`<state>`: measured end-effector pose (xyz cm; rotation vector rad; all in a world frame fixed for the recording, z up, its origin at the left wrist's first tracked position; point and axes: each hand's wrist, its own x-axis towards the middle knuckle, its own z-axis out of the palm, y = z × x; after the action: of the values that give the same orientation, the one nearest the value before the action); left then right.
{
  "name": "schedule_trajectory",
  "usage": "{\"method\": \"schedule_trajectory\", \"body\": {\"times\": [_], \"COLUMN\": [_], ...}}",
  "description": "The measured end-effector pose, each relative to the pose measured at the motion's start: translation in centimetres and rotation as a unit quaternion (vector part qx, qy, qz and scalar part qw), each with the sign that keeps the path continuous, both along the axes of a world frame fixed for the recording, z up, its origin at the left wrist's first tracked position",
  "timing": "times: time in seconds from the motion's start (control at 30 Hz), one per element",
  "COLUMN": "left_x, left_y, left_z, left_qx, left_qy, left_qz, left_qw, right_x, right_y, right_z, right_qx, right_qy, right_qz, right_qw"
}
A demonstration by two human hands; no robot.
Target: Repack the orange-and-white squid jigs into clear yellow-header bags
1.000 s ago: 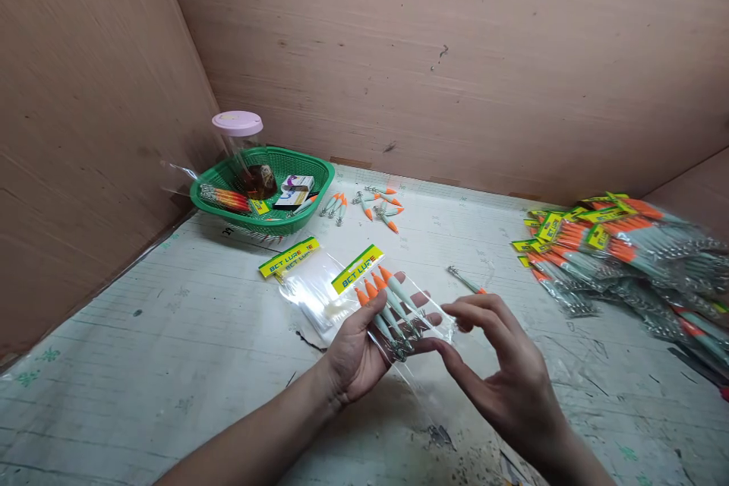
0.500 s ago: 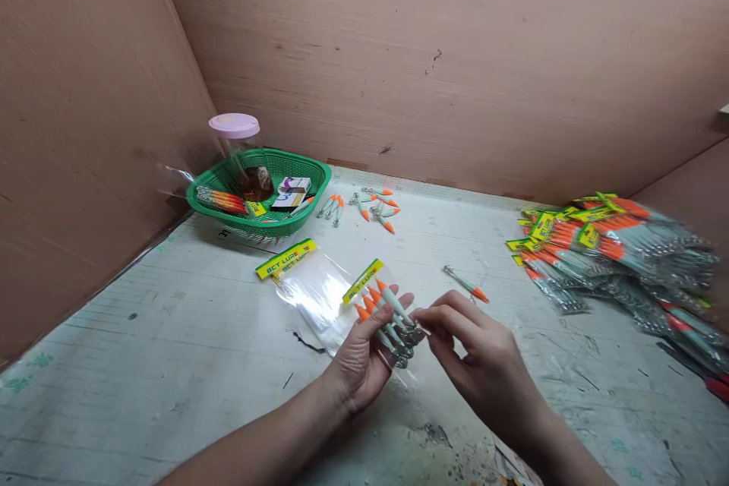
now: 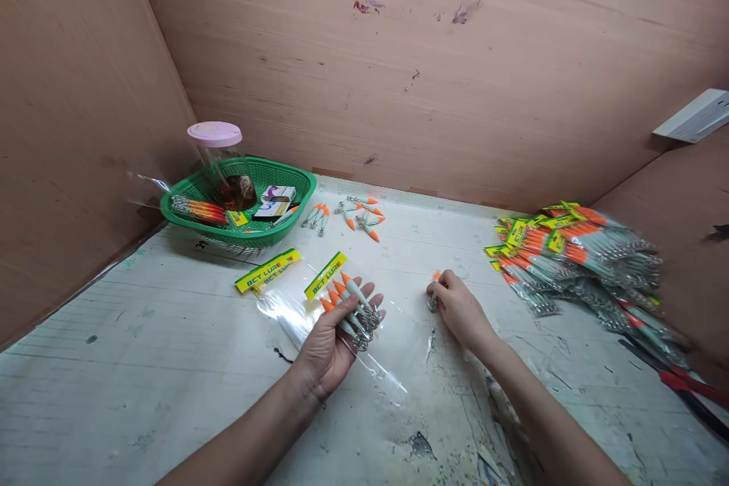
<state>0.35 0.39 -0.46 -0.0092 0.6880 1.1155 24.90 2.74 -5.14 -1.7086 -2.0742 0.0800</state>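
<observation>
My left hand (image 3: 327, 349), palm up, has its thumb pressed over several fishing lures (image 3: 351, 307). They are pale green with orange noses and metal hook crowns, fanned side by side. A clear plastic bag with a yellow BCT LURE header (image 3: 326, 276) lies at this hand; whether the lures are inside it I cannot tell. To the right, my right hand (image 3: 460, 311) is down at the table with its fingers closed around a single lure. Only that lure's orange tip (image 3: 437, 275) and hooks show. More clear bags (image 3: 279, 311) with yellow headers lie left of my left hand.
A green basket (image 3: 310, 190) at the back left holds a lidded jar (image 3: 215, 135), a small box and packaged lures. Loose lures (image 3: 364, 216) lie beside it. Filled lure packs (image 3: 581, 243) are heaped at the right, near red-handled pliers (image 3: 677, 383). Wooden walls enclose the table.
My right hand has left the bunch in my left hand and moved to the single lure on the table, closing on it. The view has shifted slightly; my left hand still holds its lures.
</observation>
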Motion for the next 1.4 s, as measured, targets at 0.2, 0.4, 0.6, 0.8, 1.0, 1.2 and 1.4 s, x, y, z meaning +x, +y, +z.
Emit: {"method": "schedule_trajectory", "body": {"times": [0.2,0.4,0.6,0.8,1.0,1.2,1.4], "left_x": [-0.1,0.1,0.0,-0.1,0.0,0.1,0.3], "left_y": [0.2,0.1,0.2,0.3,0.4,0.0,-0.5], "left_z": [0.2,0.3,0.3,0.2,-0.7,-0.8,-0.5], "left_qx": [-0.011,-0.013,-0.016,-0.017,-0.001,0.007,0.002], "left_qy": [0.011,0.023,0.03,0.042,0.048,0.064,0.066], "left_qz": [0.0,0.0,-0.002,0.002,-0.004,-0.029,-0.045], "left_qw": [1.0,1.0,0.999,0.999,0.999,0.998,0.997], "right_x": [-0.1,0.1,-1.0,-1.2,-0.2,-3.5,-6.5], "right_y": [-2.7,-3.9,-3.2,-4.5,-8.9,-9.7,-9.3], "right_z": [-0.4,0.1,0.3,2.3,8.6,10.1,6.9], "right_qx": [0.006,-0.024,-0.025,-0.035,-0.091,-0.087,0.113], "right_qy": [0.064,0.104,0.129,0.185,0.358,0.137,0.079], "right_qz": [0.061,0.106,0.133,0.138,0.241,0.285,0.221], "right_qw": [0.996,0.989,0.982,0.972,0.898,0.945,0.965]}}
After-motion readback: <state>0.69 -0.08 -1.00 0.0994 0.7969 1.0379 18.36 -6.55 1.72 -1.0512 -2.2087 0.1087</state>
